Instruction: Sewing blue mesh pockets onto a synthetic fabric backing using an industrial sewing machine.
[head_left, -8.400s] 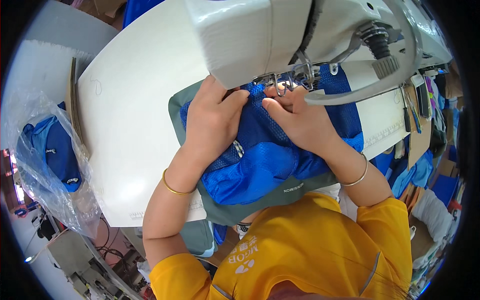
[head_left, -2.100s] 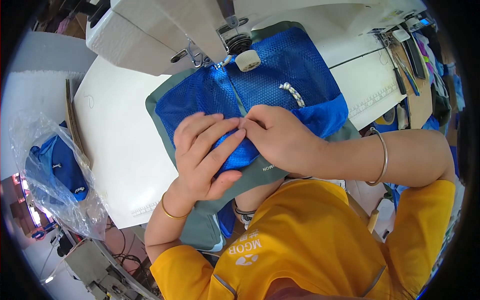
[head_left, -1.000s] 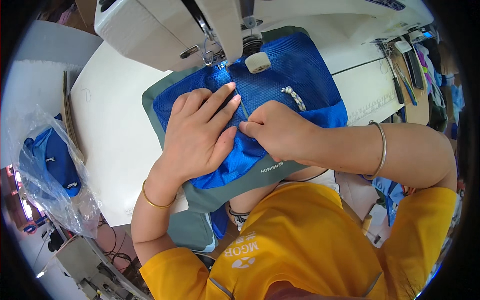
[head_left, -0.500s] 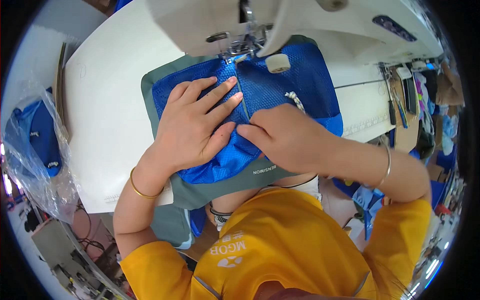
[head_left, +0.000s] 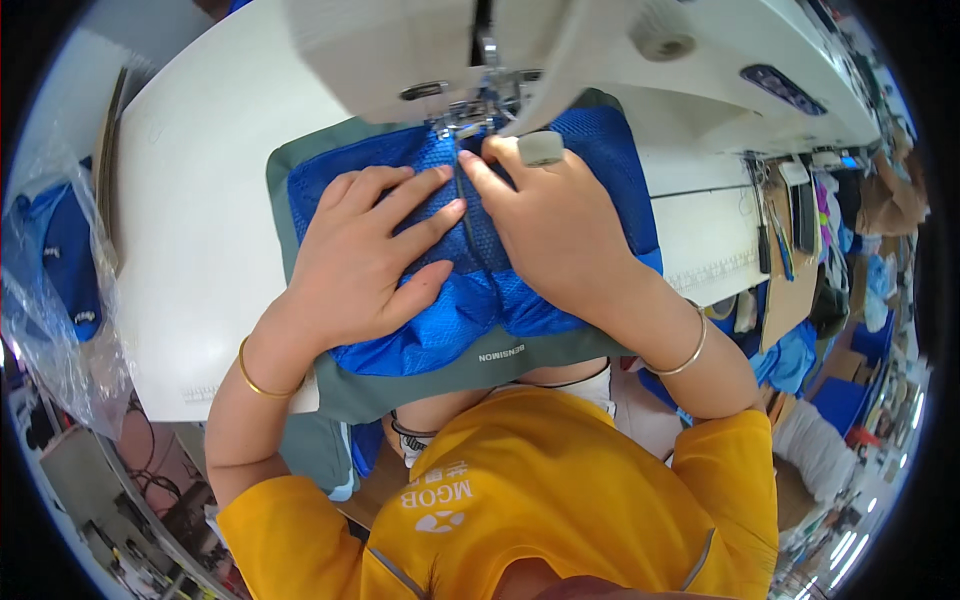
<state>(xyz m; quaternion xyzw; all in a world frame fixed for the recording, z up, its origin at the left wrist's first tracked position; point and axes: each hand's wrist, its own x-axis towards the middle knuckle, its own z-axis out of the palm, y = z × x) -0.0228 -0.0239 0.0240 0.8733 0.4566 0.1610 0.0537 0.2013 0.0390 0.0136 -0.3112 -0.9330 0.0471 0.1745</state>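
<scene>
A blue mesh fabric piece (head_left: pixel 600 160) with a grey-green backing (head_left: pixel 400 395) lies on the white sewing table, its far edge under the presser foot (head_left: pixel 462 125) of the sewing machine. A narrow dark strip (head_left: pixel 470 215) runs down its middle from the foot. My left hand (head_left: pixel 375 245) lies spread on the blue mesh left of that strip. On the right side, my right hand (head_left: pixel 550 225) rests on the mesh with its index finger stretched along the strip, close to the foot. Part of the right hand is hidden behind a pale round machine knob (head_left: pixel 541 148).
The white sewing machine body (head_left: pixel 720 70) spans the far side. A clear plastic bag (head_left: pixel 75 300) with blue pieces hangs at the left. Screwdriver-like tools (head_left: pixel 762 235) lie at the table's right edge. Grey-green cloth (head_left: pixel 320 450) hangs below the table.
My right hand has moved from the near end of the strip up toward the presser foot, its fingers now stretched out. The left hand stays spread on the mesh.
</scene>
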